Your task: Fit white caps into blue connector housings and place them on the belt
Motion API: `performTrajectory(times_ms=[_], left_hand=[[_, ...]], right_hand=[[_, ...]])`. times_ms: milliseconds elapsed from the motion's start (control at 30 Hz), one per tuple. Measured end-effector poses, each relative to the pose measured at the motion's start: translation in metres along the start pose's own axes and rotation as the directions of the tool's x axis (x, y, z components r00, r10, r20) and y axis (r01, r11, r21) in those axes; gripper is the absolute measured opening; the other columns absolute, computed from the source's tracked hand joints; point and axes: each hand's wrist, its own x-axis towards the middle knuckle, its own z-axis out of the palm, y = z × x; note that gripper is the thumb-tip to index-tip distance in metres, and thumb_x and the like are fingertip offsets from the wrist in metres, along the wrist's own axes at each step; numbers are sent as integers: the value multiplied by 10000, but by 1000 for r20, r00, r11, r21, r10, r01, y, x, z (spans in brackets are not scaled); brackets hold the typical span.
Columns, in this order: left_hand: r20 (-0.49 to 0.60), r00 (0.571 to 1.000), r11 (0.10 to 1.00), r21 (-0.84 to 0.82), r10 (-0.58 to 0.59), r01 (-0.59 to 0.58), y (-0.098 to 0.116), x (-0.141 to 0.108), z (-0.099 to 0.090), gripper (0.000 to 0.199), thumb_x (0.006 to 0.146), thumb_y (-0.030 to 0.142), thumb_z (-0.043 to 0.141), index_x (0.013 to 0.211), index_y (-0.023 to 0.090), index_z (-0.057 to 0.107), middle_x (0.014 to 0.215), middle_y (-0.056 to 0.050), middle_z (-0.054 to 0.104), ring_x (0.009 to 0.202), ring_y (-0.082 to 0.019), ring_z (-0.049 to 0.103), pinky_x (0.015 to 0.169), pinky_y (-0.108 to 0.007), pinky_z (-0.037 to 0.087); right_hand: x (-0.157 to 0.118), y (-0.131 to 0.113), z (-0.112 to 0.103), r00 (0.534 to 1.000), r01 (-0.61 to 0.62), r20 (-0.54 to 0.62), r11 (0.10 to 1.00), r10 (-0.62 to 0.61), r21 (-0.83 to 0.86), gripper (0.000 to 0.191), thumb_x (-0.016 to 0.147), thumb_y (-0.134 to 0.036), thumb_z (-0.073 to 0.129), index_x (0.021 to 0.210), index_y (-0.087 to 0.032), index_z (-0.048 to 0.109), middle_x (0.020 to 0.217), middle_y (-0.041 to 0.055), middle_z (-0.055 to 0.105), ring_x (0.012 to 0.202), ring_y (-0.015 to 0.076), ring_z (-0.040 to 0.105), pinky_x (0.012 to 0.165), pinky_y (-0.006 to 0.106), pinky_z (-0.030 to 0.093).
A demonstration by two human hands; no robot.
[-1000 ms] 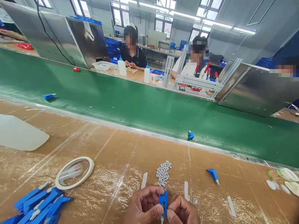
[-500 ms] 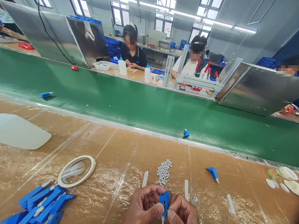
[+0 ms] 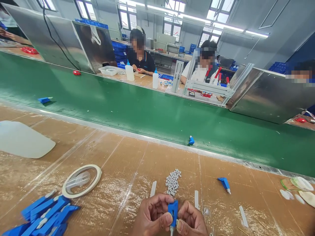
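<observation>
At the bottom centre, a blue plastic part (image 3: 173,209) with a slot and a pale tip pointing down is held upright. My left hand (image 3: 154,214) pinches it between thumb and fingers from the left. The thumb and forefinger of my right hand (image 3: 193,219) are closed against its lower right edge; whether a smaller piece is between them is hidden. Just beyond my hands lies a pile of small grey pieces (image 3: 173,182). White strips (image 3: 153,189) lie beside the pile. Another blue part (image 3: 224,185) rests on the table to the right.
Several blue parts (image 3: 46,214) are heaped at lower left, beside a tape roll (image 3: 98,178) with a clear tube inside. A lidded jar (image 3: 296,183) lies at right. Beyond the table's metal edge runs a green conveyor belt (image 3: 137,108). Co-workers sit across it, near white bottles (image 3: 155,80).
Blue and red parts on the belt have shifted slightly left. My right hand has moved a little at the blue part's lower edge; my left hand keeps its hold.
</observation>
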Motion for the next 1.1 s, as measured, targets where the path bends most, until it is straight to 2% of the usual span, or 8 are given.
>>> performTrajectory(times_ms=[167, 300, 533, 767, 867, 967, 1033, 1100], left_hand=[[1, 1000, 1000, 15, -7, 7, 0, -3, -1, 484, 612, 517, 869, 890, 146, 730, 637, 1, 626, 508, -78, 538, 516, -204, 419], [24, 1000, 1000, 8, 4, -4, -1, -6, -2, 447, 634, 496, 863, 889, 157, 723, 626, 8, 623, 509, -82, 542, 530, -212, 407], [31, 1000, 1000, 18, 0, -1, -2, -7, -3, 413, 656, 468, 857, 883, 150, 721, 616, 6, 620, 508, -88, 533, 535, -224, 416], [63, 998, 1000, 3, -12, 12, 4, -2, 3, 482, 606, 531, 869, 893, 167, 737, 592, 25, 607, 477, -62, 533, 516, -190, 433], [51, 999, 1000, -15, -1, 2, 3, -3, 8, 484, 584, 528, 880, 877, 171, 737, 602, 17, 625, 470, -74, 555, 480, -188, 438], [-14, 999, 999, 16, 37, -37, -3, -5, 11, 482, 558, 530, 886, 838, 165, 743, 569, 20, 606, 455, -94, 556, 441, -202, 440], [-77, 994, 994, 81, 73, -67, -6, 2, 7, 491, 550, 542, 876, 833, 162, 745, 560, 12, 609, 456, -115, 558, 419, -218, 441], [-138, 981, 966, 241, 133, -97, 2, 23, -1, 522, 574, 580, 828, 864, 153, 745, 577, -8, 634, 458, -140, 569, 407, -241, 448]], right_hand=[[4, 0, -6, 993, -30, 118, 994, 18, 101, 415, 651, -432, 905, 688, -173, 583, 618, -3, 696, 452, 66, 598, 458, 161, 389], [7, 3, -9, 984, -63, 172, 987, 37, 150, 385, 654, -377, 909, 646, -171, 585, 602, 1, 698, 444, 68, 594, 456, 163, 397], [3, -2, -6, 982, -149, 135, 977, 128, 156, 372, 637, -354, 923, 650, -162, 604, 602, 16, 724, 445, 64, 599, 432, 146, 387], [1, -16, -6, 973, -182, 165, 976, 162, 117, 467, 599, -427, 934, 684, -161, 560, 662, 37, 747, 383, 32, 589, 314, 85, 290], [-1, -26, -8, 980, -170, 124, 975, 152, 142, 494, 595, -496, 918, 707, -163, 569, 621, -11, 701, 377, 37, 594, 290, 81, 298], [-2, -33, -13, 989, -149, 28, 979, 147, 141, 489, 585, -494, 921, 680, -161, 576, 586, -58, 634, 347, 14, 533, 256, 77, 241], [0, -35, -19, 989, -138, -29, 982, 143, 128, 503, 557, -497, 930, 668, -166, 568, 577, -72, 603, 343, 4, 493, 254, 74, 195], [4, -32, -27, 988, -130, -73, 986, 138, 105, 525, 541, -527, 925, 660, -173, 555, 583, -75, 594, 342, -1, 453, 262, 81, 165]])
